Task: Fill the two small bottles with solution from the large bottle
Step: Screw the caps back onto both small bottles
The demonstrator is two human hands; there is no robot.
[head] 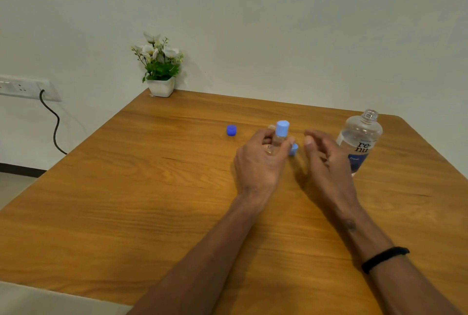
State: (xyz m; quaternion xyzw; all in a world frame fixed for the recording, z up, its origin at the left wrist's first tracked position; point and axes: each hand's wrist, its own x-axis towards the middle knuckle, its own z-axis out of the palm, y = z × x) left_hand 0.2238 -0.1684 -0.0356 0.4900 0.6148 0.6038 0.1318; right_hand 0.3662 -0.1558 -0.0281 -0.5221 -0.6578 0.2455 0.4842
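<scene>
My left hand is wrapped around a small clear bottle that stands on the table and wears a light blue cap. Behind it the open neck of a second small clear bottle peeks out, mostly hidden by my fingers. A light blue cap lies on the table between my hands. My right hand hovers just right of it, fingers curled and apart, holding nothing. The large clear bottle with a blue label stands uncapped at the right. A dark blue cap lies to the left.
A wooden table carries everything. A white pot of flowers sits at its far left corner by the wall. A wall socket with a black cable is off to the left.
</scene>
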